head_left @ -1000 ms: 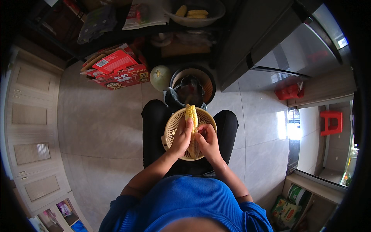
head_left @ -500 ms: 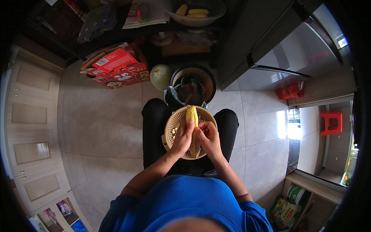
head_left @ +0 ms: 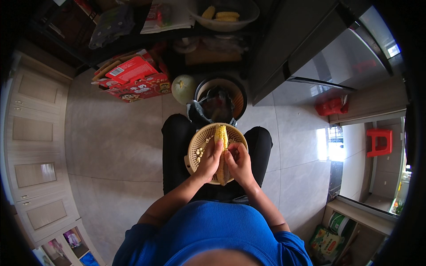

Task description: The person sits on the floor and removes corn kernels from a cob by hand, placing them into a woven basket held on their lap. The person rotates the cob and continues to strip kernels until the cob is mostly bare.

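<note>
An ear of corn (head_left: 221,132) points lengthwise away from me above a beige slatted plastic basket (head_left: 191,156) on my lap. My left hand (head_left: 209,162) is closed round its left side, thumb lying along the yellow kernels. On the other side, the thumb and bent fingers of my right hand (head_left: 239,163) press against the middle of the cob. The far end is still yellow with kernels; the near part looks bare and brownish. Loose kernels (head_left: 199,153) lie in the basket, left of my left hand. My fingers hide part of the cob.
Just beyond the basket stands a bin (head_left: 242,99) with a dark liner (head_left: 217,106), beside a pale green melon (head_left: 183,88). A red carton (head_left: 140,86) is farther left. A shelf bowl (head_left: 248,17) holds more corn. A dark fridge-like cabinet (head_left: 319,57) rises at right.
The ear and my right hand have shifted slightly toward me, and the cob's near end leans a little more left. My left hand keeps its grip.
</note>
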Demonstrator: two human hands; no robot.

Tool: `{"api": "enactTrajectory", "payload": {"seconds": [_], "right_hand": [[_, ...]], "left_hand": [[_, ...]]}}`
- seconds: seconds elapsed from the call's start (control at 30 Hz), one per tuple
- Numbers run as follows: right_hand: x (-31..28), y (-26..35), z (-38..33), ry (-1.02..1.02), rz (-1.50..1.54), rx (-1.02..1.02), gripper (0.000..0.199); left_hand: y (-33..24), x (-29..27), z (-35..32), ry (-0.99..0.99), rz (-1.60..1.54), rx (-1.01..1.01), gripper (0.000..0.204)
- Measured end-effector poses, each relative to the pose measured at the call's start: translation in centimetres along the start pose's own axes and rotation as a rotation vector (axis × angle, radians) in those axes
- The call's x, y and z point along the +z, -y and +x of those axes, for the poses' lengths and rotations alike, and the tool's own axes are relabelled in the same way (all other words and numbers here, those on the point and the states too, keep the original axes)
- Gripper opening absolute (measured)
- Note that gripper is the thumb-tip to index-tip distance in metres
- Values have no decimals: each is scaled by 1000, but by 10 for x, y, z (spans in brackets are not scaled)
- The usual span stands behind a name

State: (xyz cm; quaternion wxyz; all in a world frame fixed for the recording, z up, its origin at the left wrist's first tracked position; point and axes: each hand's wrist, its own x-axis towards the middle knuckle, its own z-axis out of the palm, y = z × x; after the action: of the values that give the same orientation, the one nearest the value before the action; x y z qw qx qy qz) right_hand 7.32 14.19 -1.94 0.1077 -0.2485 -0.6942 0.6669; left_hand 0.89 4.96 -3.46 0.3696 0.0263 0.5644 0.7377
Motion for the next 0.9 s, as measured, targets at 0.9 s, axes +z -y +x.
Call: {"api": "enactTrajectory", "payload": {"seconds": [0.9], "right_hand": [[-12, -18, 5, 167, -441, -372, 21]], "left_hand": [[-21, -44, -2, 30, -272, -224, 43]]}}
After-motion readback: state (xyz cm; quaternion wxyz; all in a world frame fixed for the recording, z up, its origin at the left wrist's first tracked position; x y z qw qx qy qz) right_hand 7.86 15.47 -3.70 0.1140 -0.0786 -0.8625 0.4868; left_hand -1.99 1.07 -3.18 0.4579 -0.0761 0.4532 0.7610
